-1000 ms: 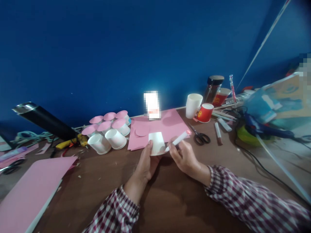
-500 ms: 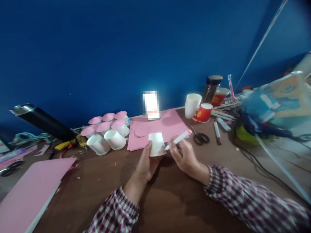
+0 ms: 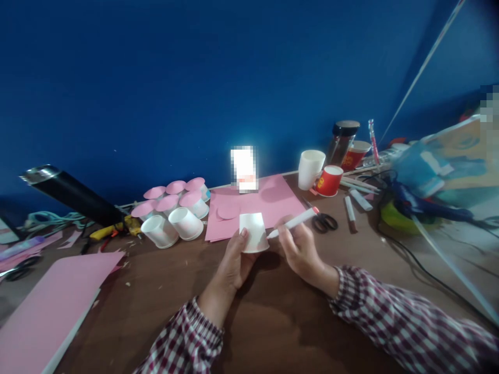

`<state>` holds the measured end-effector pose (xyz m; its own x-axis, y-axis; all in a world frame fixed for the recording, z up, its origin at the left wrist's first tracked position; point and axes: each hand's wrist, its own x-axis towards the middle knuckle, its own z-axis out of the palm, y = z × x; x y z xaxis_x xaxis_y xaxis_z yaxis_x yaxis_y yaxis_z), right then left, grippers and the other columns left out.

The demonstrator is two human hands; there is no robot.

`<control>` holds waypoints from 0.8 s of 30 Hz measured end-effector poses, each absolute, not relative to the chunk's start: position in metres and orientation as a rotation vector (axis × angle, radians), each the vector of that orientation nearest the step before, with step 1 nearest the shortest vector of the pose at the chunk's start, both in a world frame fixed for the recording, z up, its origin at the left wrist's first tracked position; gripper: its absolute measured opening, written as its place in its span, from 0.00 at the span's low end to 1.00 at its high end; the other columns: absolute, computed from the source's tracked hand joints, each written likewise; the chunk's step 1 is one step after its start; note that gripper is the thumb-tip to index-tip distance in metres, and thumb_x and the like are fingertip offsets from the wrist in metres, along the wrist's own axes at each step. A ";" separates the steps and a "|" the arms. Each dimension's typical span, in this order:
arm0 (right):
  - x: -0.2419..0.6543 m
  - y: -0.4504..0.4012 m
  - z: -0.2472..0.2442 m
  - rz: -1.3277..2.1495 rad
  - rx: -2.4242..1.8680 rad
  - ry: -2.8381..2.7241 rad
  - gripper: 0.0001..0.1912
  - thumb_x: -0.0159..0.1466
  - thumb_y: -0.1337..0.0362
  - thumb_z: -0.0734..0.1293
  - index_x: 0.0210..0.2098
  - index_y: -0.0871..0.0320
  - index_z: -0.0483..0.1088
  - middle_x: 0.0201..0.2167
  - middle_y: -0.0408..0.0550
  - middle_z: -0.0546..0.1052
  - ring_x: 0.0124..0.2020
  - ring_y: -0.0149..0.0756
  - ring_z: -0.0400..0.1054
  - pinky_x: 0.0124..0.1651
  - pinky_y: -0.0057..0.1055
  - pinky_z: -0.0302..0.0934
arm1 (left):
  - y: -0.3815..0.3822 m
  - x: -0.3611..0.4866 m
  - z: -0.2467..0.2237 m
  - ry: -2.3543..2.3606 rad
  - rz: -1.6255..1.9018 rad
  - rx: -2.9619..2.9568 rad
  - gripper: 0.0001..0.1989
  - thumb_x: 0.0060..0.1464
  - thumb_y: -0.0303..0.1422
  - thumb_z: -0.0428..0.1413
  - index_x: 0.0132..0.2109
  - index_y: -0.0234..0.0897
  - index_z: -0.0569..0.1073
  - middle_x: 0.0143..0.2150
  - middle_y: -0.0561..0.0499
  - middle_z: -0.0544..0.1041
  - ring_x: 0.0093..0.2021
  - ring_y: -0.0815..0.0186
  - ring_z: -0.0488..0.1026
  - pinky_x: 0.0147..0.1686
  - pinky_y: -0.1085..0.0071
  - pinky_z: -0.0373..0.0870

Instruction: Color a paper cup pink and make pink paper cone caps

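Penwork seems to be the step in hand: the right grip (image 3: 303,250) pinches a white marker (image 3: 304,217), tip close by the right edge of a white cup (image 3: 255,234); whether it touches is hard to tell. The left grip (image 3: 233,261) holds that cup from the left, thumb on its wall. Any stroke would call for a steady left grip and light pressure. Wider rim lowest, the cup looks smooth and plain on its visible side, with pink sheets (image 3: 268,200) beyond both grips.
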<state>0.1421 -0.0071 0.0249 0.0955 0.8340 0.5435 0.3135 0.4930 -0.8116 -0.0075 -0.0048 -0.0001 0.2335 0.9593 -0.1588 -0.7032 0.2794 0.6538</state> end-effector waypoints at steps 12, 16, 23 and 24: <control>0.140 -0.014 0.022 0.513 -0.999 -1.533 0.07 0.66 0.67 0.59 0.31 0.57 0.66 0.24 0.43 0.71 0.25 0.32 0.66 0.30 0.28 0.60 | -0.001 -0.007 0.002 0.586 1.211 0.453 0.22 0.58 0.47 0.54 0.49 0.34 0.73 0.40 0.44 0.78 0.40 0.57 0.75 0.43 0.60 0.71; 0.141 -0.017 0.020 0.475 -1.004 -1.614 0.06 0.66 0.68 0.59 0.33 0.57 0.67 0.24 0.43 0.71 0.25 0.31 0.66 0.30 0.27 0.60 | -0.003 -0.006 0.001 0.609 1.221 0.498 0.19 0.57 0.43 0.57 0.49 0.33 0.73 0.40 0.45 0.78 0.38 0.62 0.75 0.38 0.67 0.70; 0.141 -0.020 0.027 0.459 -0.991 -1.670 0.07 0.66 0.69 0.59 0.33 0.58 0.66 0.23 0.42 0.70 0.23 0.30 0.64 0.29 0.26 0.59 | -0.005 -0.005 0.003 0.619 1.233 0.491 0.16 0.57 0.41 0.57 0.46 0.32 0.74 0.40 0.46 0.79 0.39 0.62 0.75 0.42 0.67 0.69; 0.141 -0.020 0.028 0.465 -0.982 -1.675 0.07 0.66 0.69 0.59 0.32 0.58 0.66 0.23 0.42 0.70 0.23 0.30 0.63 0.29 0.26 0.59 | -0.005 -0.005 0.004 0.621 1.229 0.494 0.17 0.57 0.41 0.57 0.46 0.32 0.74 0.40 0.45 0.79 0.39 0.62 0.75 0.43 0.67 0.69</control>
<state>0.1413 -0.0197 0.0279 -0.0710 0.7951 0.6022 0.3707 0.5815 -0.7241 -0.0051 -0.0046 0.0037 0.2097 0.9631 -0.1685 -0.7073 0.2684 0.6540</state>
